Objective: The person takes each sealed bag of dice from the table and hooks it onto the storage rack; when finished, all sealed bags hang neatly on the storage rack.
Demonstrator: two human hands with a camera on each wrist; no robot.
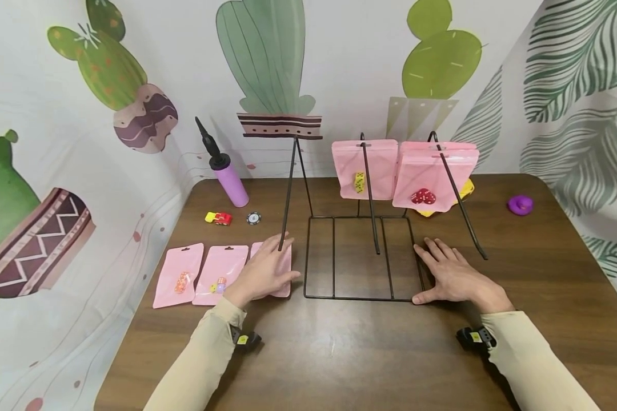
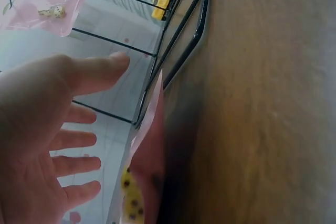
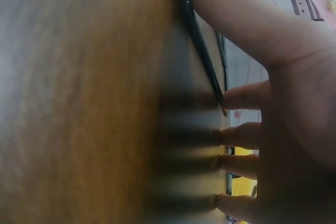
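A black wire display rack (image 1: 360,298) stands mid-table. Over the third flat pink bag (image 1: 285,268), left of the rack, hovers my left hand (image 1: 259,273), fingers extended and holding nothing. In the left wrist view, yellow dotted dice (image 2: 132,203) show inside a bag below that palm. My right hand (image 1: 451,277) has its fingers spread at the table beside the rack's right edge; its thumb is by the front corner. From the rack's arms hang a pink bag with yellow dice (image 1: 359,182) and another pink bag with red dice (image 1: 423,197).
Two more pink bags (image 1: 216,260) lie flat at left. Behind them are a toy car (image 1: 219,218), a poker chip (image 1: 254,218) and a purple pump (image 1: 230,184). A yellow object (image 1: 467,189) sits partly hidden behind the hanging bags; a purple rubber duck (image 1: 520,205) is at far right.
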